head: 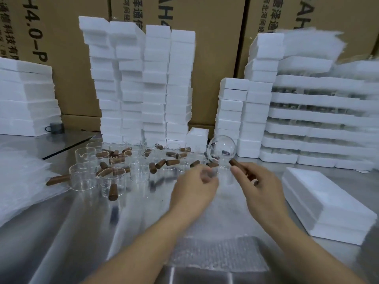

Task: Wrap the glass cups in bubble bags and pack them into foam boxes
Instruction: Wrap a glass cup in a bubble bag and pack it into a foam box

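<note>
My right hand (pixel 260 181) grips the brown wooden handle of a clear glass cup (pixel 221 149), which is lifted and tilted with its mouth toward me. My left hand (pixel 194 187) is just left of it, its curled fingers pinching the top edge of a bubble bag (pixel 217 251); motion blur hides the exact hold. The bag lies flat on the metal table (pixel 61 232) beneath both hands. Several more glass cups with wooden handles (pixel 110 177) stand and lie in a cluster to the left. A low stack of white foam boxes (pixel 328 206) sits to my right.
Tall stacks of white foam boxes (pixel 155 89) line the back, with packed foam trays (pixel 320 128) at the right and cardboard cartons (pixel 215 21) behind. A heap of bubble bags (pixel 22 181) lies at the left edge. A small grey mug (pixel 55 128) stands at the back left.
</note>
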Available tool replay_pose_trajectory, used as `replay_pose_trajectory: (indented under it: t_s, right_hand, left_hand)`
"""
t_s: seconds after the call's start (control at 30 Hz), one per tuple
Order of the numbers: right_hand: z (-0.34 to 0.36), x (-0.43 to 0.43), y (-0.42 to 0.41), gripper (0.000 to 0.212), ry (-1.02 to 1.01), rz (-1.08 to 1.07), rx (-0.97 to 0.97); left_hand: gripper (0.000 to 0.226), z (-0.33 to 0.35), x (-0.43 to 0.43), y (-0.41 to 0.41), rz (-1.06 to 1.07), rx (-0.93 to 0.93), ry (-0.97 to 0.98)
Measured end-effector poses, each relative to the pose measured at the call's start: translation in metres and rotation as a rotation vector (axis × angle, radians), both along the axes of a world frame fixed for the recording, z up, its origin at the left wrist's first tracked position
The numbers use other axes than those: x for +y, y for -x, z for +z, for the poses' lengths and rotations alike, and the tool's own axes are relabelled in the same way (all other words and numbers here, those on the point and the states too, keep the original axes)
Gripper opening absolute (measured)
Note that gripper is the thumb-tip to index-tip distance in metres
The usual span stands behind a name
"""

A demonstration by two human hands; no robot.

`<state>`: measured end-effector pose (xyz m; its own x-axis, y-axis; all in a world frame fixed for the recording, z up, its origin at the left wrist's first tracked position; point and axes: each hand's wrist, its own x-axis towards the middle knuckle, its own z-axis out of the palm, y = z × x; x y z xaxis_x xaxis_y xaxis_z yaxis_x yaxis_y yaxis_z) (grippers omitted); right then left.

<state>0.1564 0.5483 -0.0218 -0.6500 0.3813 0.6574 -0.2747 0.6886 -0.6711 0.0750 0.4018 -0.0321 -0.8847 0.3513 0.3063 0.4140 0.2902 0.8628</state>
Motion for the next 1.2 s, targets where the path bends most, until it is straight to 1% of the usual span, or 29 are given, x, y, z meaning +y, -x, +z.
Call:
replay_pose_trajectory:
  t_s: [0.07, 0.13, 0.23, 0.37, 0.53, 0.7, 1.03, 1.2]
  right_hand:
    - [-0.005, 0.005, -0.002, 0.013, 0.008, -0.014, 0.032]
    - [-0.008, 0.003, -0.004, 0.014, 0.040, 0.016, 0.053]
    - [-0.008, -0.006, -0.007, 0.014, 0.049, 0.064, 0.096]
    - [-0.007, -0.012, -0.009, 0.016, 0.078, 0.103, 0.136]
    - [-0.007, -0.015, -0.010, 0.016, 0.107, 0.117, 0.162]
    - [-0.008, -0.018, -0.011, 0.018, 0.116, 0.109, 0.171]
    - [-0.011, -0.017, -0.010, 0.016, 0.149, 0.127, 0.160]
    - [-0.014, -0.017, -0.010, 0.016, 0.178, 0.177, 0.153]
  left_hand:
    - [0.011, 0.008, -0.003, -0.001, 0.036, -0.073, -0.221]
    - [0.010, 0.015, -0.005, -0.009, -0.021, -0.164, -0.358]
    - [0.015, 0.017, -0.003, -0.027, -0.127, -0.243, -0.446]
    - [0.014, 0.018, 0.003, -0.042, -0.173, -0.230, -0.535]
    - [0.020, 0.017, 0.002, -0.044, -0.187, -0.269, -0.564]
    - [0.014, 0.016, 0.001, -0.043, -0.183, -0.273, -0.563]
    - [0.012, 0.014, 0.001, -0.041, -0.186, -0.279, -0.538]
    - [0.018, 0.010, 0.001, -0.038, -0.193, -0.312, -0.518]
